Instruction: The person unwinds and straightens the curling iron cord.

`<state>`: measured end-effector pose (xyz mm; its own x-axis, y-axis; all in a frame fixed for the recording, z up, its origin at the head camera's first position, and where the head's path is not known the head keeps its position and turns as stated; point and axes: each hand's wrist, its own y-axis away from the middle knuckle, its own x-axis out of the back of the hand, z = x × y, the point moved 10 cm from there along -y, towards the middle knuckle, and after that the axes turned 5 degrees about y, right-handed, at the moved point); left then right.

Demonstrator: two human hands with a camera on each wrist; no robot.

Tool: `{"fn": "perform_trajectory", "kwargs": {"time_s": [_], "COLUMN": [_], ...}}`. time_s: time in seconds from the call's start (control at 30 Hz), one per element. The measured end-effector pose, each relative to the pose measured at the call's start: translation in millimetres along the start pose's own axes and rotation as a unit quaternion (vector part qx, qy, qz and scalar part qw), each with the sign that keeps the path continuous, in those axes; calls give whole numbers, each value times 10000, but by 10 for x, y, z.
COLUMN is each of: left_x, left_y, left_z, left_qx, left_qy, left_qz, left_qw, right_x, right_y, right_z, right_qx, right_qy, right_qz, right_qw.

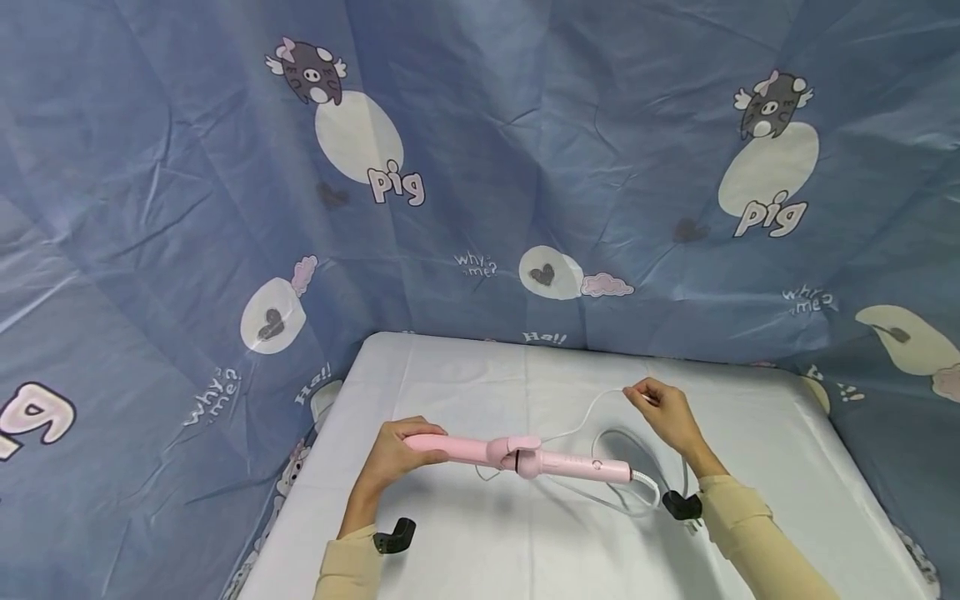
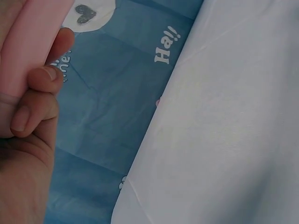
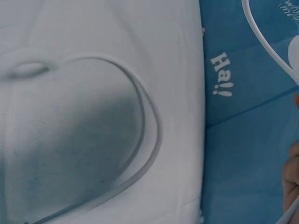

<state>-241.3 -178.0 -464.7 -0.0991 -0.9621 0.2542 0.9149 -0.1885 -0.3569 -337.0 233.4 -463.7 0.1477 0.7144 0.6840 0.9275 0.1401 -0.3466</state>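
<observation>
A pink curling iron (image 1: 471, 451) is held up over the white table, lying nearly level across the head view. My left hand (image 1: 395, 454) grips its barrel end, fingers curled around it; the left wrist view shows the same pink barrel (image 2: 35, 39) within the fingers (image 2: 44, 79). From the handle end at the right comes a white power cord (image 1: 647, 479). My right hand (image 1: 670, 414) pinches a stretch of that cord, raised at the right. In the right wrist view only part of the right hand (image 3: 292, 175) shows at the edge, with cord (image 3: 268, 46) running to it.
Loops of the cord (image 3: 156, 126) trail over the white tabletop (image 1: 450, 533). The plug (image 1: 693, 525) lies near the right wrist. Blue curtain cloth (image 1: 480, 150) printed with pigs hangs behind and beside the table. A black wrist camera (image 1: 395, 536) sits on the left forearm.
</observation>
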Motion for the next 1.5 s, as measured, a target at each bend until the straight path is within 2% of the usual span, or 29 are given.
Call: {"fn": "perform_trajectory", "kwargs": {"time_s": [0.23,0.53,0.87,1.07,1.27,1.5], "left_x": [-40,-65,-78,-123,-195,-255], "left_y": [-14,-46,-143,-229,-247,-272], "left_z": [-73,-113,-246,-431,-647,-1120], "left_qx": [27,-46,182,481,413,676], "left_qy": [2,-114,-241,-202,-118,-38], "left_qz": [-32,-84,-56,-136,-117,17], "left_qw": [10000,9999,9995,9985,9990,9977], "right_x": [-142,-227,-191,-150,-141,-192], "right_y": [0,44,106,94,102,167], "right_z": [214,565,914,1035,1149,1296], "right_qx": [-143,-416,-890,-1124,-1263,-1469], "right_qy": [148,408,716,818,926,968], "right_qz": [-127,-166,-103,-30,62,-167], "right_qw": [9997,9982,9934,9903,9876,9843]}}
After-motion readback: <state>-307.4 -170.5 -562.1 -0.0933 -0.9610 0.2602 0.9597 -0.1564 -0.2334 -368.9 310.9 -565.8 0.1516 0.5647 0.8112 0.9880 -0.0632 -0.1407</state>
